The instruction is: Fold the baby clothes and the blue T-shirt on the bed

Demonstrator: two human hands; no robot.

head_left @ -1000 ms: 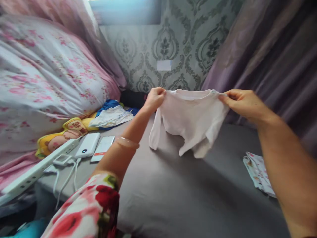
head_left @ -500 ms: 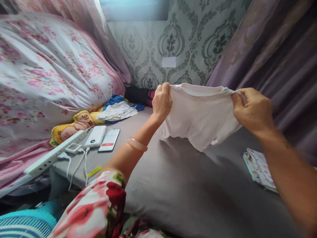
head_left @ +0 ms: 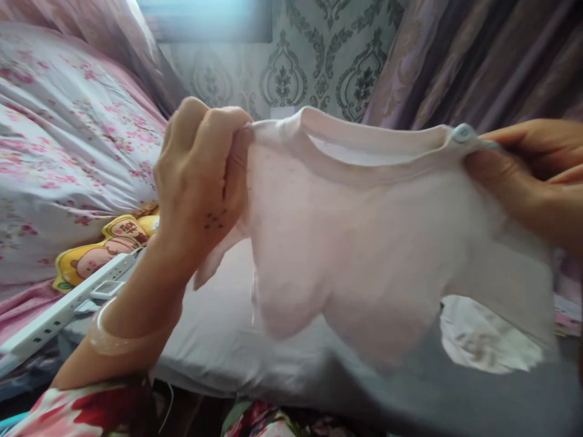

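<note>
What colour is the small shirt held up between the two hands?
Pale pink shirt, plain as far as the blur lets one tell; head view.

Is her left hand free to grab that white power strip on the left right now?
Probably not at once. The left hand is closed on one shoulder of the pale pink baby top, held up with the right hand. The power strip lies below it, with nothing between them.

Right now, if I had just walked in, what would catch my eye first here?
A small pale pink garment fills the middle of the view, stretched by its neckline between the left hand and the right hand. Behind on the left lies a pink floral quilt, with a yellow cartoon cushion and a white power strip below it. Grey patterned wallpaper covers the far wall.
</note>
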